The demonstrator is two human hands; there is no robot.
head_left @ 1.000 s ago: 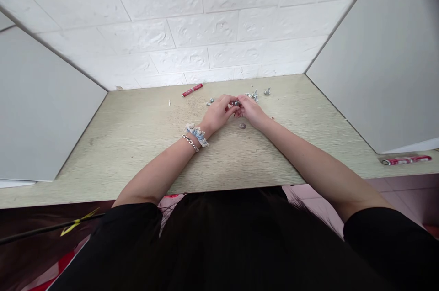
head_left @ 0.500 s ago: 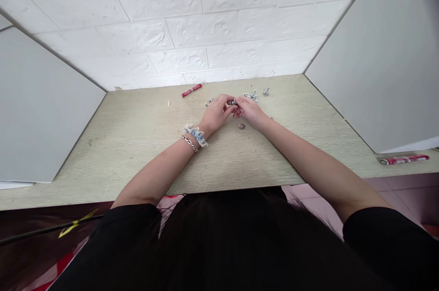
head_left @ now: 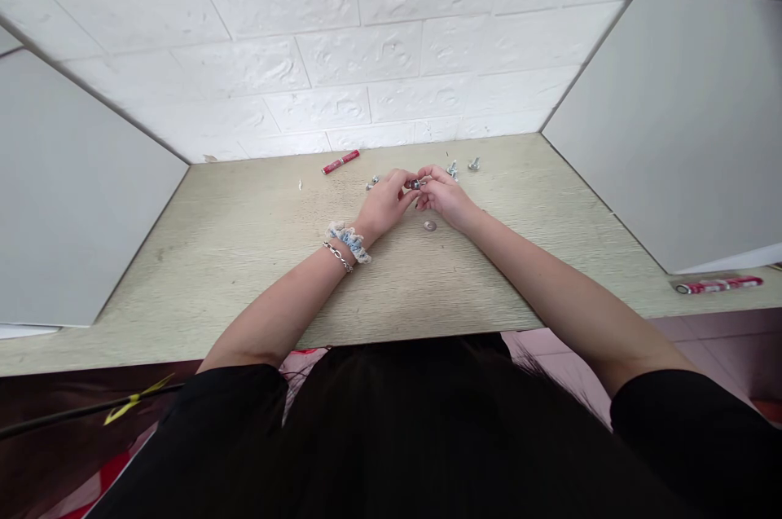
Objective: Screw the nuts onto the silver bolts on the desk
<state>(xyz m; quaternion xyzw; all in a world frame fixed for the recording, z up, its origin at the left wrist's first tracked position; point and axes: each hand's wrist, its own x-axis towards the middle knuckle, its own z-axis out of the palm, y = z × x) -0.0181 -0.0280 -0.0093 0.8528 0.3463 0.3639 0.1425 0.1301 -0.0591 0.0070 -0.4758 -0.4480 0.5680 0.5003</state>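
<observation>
Between the fingertips of my two hands is a small metal bolt (head_left: 416, 184), with what looks like a washer or nut on it. My left hand (head_left: 386, 200) pinches its left end between thumb and fingers. From the other side, my right hand (head_left: 447, 196) closes its thumb and fingertips on the bolt's right end. A loose round washer (head_left: 430, 226) lies on the wood just below my right hand. Several bolts (head_left: 452, 169) stand behind my right hand, partly hidden by it. More small hardware (head_left: 372, 182) sits at the left of my left hand.
A pale wooden shelf (head_left: 244, 258) runs between two grey-white panels, with a white brick wall (head_left: 397, 54) behind. One red tube (head_left: 340, 162) lies near the wall, another red tube (head_left: 719, 285) at the right front edge. A single bolt (head_left: 474, 164) stands at the back right.
My right fingers have shifted slightly and opened a little around the bolt's end, so more of it shows. My left hand has stayed in place.
</observation>
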